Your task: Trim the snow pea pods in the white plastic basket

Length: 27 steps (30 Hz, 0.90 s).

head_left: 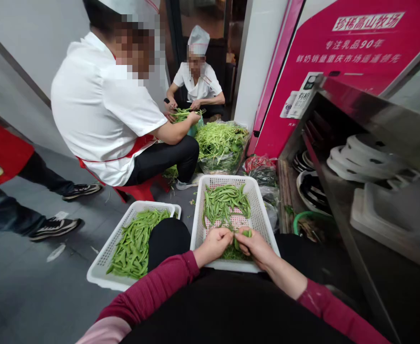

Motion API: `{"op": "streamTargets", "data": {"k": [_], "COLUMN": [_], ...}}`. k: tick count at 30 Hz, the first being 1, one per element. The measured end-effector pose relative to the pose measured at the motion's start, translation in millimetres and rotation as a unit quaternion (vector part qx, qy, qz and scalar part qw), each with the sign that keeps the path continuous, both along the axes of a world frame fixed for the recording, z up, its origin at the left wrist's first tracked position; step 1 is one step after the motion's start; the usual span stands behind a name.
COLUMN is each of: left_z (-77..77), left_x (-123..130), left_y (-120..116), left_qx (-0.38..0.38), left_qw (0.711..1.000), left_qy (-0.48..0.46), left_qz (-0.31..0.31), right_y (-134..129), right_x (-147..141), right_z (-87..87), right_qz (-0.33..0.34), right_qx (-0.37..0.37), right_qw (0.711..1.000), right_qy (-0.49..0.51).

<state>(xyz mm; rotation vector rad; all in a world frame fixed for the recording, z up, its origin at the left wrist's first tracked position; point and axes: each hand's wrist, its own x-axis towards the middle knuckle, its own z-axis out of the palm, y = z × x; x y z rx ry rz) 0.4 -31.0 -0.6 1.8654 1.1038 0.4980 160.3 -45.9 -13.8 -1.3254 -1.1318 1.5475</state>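
Both my hands meet over the near half of a white perforated basket between my legs. My right hand is closed around green pea pods, which show between its fingers. Thumb and forefinger of my left hand are pinched together close to the right fingertips; what they grip is too small to make out. Pea pods are heaped toward the basket's far side, on a pink-and-white patterned bottom. Finer green scraps lie at its near end, partly under my hands.
A second white basket full of pea pods stands at my left knee. Beyond are a large bag of greens and two people in white handling green stalks. A metal shelf with white dishes and a green-rimmed tub stand on the right.
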Motion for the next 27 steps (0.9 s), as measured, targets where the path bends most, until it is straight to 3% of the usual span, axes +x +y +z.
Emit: {"op": "streamTargets", "data": {"k": [3,5,6,8,9,12,14,18,22,24,27], "left_z": [-16.3,-26.2,-29.6,-32.7,-32.7,-30.9,-31.1,-33.2,-26.5,-19.6,-7.6], "left_x": [-4.9,-9.8,-11.8,-13.8,-13.8,-12.1,-12.2,-16.8,-14.9,-8.3,3.0], "left_y": [-1.2,-2.3,-2.5,-1.6,-0.6,2.7,4.9,13.7,28.7,34.0,35.0], "left_qx": [0.007,0.031,0.046,0.074,0.085,0.096,0.091,0.076,0.055,0.017,-0.111], "left_qw": [0.989,0.966,0.956,0.951,0.952,0.951,0.953,0.975,0.988,0.994,0.992], "left_qy": [0.135,0.242,0.274,0.288,0.282,0.279,0.27,0.206,0.129,0.074,-0.027], "left_qz": [-0.054,-0.092,-0.096,-0.091,-0.087,-0.092,-0.099,-0.033,0.071,0.081,0.048], "right_y": [27.0,52.8,66.1,89.2,98.1,113.2,115.6,111.3,95.2,83.0,63.8], "right_x": [15.3,32.2,39.4,46.5,45.5,29.6,16.2,3.9,10.3,15.8,23.3], "right_z": [-10.5,-13.2,-13.8,-15.6,-17.5,-28.3,-37.3,-43.9,-29.3,-17.5,1.3], "right_qz": [-0.17,-0.249,-0.254,-0.203,-0.144,0.063,0.145,0.19,0.252,0.297,0.339], "right_qx": [-0.038,0.001,0.029,0.078,0.091,0.084,0.078,0.086,0.107,0.134,0.197], "right_qw": [0.979,0.967,0.967,0.953,0.927,0.8,0.757,0.759,0.778,0.795,0.813], "right_qy": [0.106,0.056,-0.01,-0.212,-0.334,-0.591,-0.632,-0.617,-0.566,-0.512,-0.43]}}
